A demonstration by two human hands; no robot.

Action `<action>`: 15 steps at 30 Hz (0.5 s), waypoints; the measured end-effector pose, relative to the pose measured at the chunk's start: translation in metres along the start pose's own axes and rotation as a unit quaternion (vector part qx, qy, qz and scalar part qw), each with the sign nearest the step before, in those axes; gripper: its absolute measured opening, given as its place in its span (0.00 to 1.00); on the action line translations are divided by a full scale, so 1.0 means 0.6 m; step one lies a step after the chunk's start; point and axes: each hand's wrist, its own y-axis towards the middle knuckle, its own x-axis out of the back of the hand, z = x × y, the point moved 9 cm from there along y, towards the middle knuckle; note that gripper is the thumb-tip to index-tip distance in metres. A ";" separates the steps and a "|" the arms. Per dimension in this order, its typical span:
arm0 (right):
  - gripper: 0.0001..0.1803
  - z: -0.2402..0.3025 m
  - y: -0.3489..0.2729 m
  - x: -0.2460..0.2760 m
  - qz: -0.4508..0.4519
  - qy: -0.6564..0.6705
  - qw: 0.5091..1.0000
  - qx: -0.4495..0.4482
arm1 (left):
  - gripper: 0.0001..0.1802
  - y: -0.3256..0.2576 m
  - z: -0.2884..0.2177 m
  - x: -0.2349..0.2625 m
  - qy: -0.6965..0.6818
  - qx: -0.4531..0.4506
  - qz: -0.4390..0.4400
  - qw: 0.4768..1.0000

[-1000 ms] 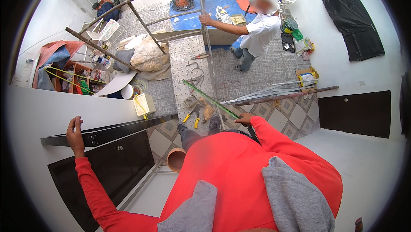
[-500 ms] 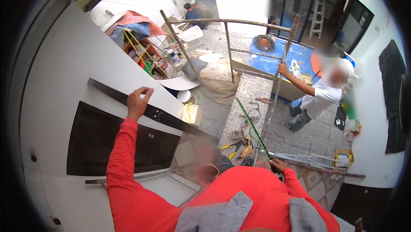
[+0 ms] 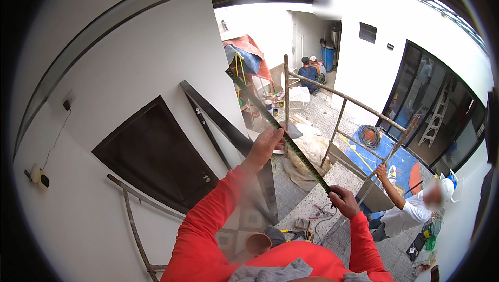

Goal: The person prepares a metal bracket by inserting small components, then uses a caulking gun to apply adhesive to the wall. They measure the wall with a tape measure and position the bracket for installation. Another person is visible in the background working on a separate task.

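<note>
A long green tape measure blade [image 3: 305, 162] with dark markings slants across the space in front of me. My right hand [image 3: 344, 201] is closed around its lower end; the fingers hide whatever case may be there. Higher along the blade, my left hand [image 3: 266, 149] grips it between thumb and fingers, and the free end reaches up past that hand. Behind my left hand, a long dark bar [image 3: 218, 118] leans along the white wall. Below my right hand lies a perforated metal plank [image 3: 325, 201] with tools on it.
A scaffold frame [image 3: 345, 95] stands ahead, and a co-worker [image 3: 403, 214] in a white helmet grips its right post. Two people [image 3: 310, 74] crouch far back. A blue sheet [image 3: 371, 144] with coiled hose covers part of the floor. A dark door panel [image 3: 156, 152] is at left.
My left hand, empty before, has moved right and taken hold of the tape blade. My right hand has risen with the tape, which shows longer. The view has tilted up and left.
</note>
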 end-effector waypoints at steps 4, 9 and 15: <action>0.19 0.140 0.102 -0.004 -0.020 -0.140 0.986 0.094 | 0.25 0.003 -0.052 0.060 -0.050 -0.064 -0.069 0.994; 0.22 0.195 0.222 -0.025 -0.062 -0.197 0.969 0.134 | 0.23 0.019 -0.113 0.199 -0.054 -0.140 -0.182 0.972; 0.23 0.033 0.322 0.043 -0.054 -0.283 0.954 0.086 | 0.21 0.034 -0.226 0.536 -0.045 -0.212 -0.367 0.905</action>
